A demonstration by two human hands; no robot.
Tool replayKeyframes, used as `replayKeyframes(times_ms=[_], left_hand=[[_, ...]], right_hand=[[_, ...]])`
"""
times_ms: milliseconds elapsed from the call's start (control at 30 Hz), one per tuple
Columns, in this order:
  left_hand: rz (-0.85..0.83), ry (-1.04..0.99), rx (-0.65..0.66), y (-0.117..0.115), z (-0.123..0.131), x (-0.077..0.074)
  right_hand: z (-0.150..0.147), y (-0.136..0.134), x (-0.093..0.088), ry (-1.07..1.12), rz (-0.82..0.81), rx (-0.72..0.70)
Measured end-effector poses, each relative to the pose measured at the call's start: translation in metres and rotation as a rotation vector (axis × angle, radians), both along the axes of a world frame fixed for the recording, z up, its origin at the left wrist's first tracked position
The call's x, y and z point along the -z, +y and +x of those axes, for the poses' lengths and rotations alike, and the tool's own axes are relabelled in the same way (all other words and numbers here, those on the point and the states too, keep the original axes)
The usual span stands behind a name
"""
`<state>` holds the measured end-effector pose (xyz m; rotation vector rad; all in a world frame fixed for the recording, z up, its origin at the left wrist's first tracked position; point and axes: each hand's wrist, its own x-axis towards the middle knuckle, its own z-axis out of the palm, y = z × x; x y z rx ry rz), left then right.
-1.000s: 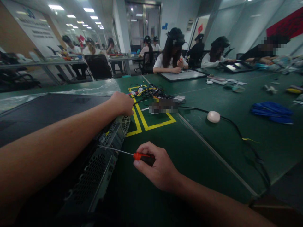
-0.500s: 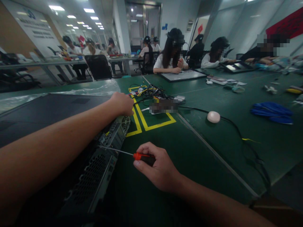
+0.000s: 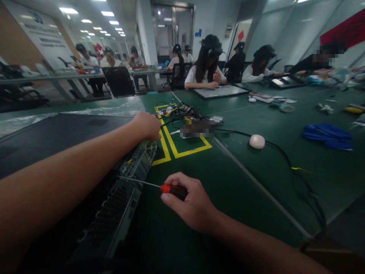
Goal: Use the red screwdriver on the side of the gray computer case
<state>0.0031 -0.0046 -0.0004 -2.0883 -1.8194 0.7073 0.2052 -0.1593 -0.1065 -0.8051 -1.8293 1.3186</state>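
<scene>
A black computer case lies on its side at the left, its grey metal rear panel facing right. My left hand is closed over the far rear corner of the case, fingers curled down past the edge and partly hidden. In my right hand is a screwdriver with a red and black handle, held between thumb and fingers. Its thin shaft points left, and the tip meets the rear panel near the middle, above the perforated grille. What lies under the tip is too small to make out.
Beyond the case lies a tangle of cables by yellow tape marks. A white rounded object sits by a black cable. Blue folded material lies at the right. Across the green table, other people work with a flat panel.
</scene>
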Motion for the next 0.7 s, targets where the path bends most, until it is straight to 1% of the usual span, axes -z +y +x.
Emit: replayKeyframes(times_ms=[200, 400, 533, 700], left_hand=[[0.002, -0.028, -0.003, 0.0009, 0.0002, 0.0], [0.0, -0.075, -0.011, -0.0004, 0.0006, -0.0017], [0.005, -0.065, -0.017, -0.0013, 0.002, -0.0025], [0.007, -0.031, -0.025, -0.001, 0.0021, -0.0022]], right_hand=[[-0.0008, -0.0012, -0.001, 0.024, -0.006, 0.001], [0.0004, -0.0009, -0.0034, -0.062, 0.048, 0.021], [0.0017, -0.0015, -0.0038, -0.056, 0.008, 0.021], [0.0005, -0.002, -0.0029, -0.067, 0.028, 0.005]])
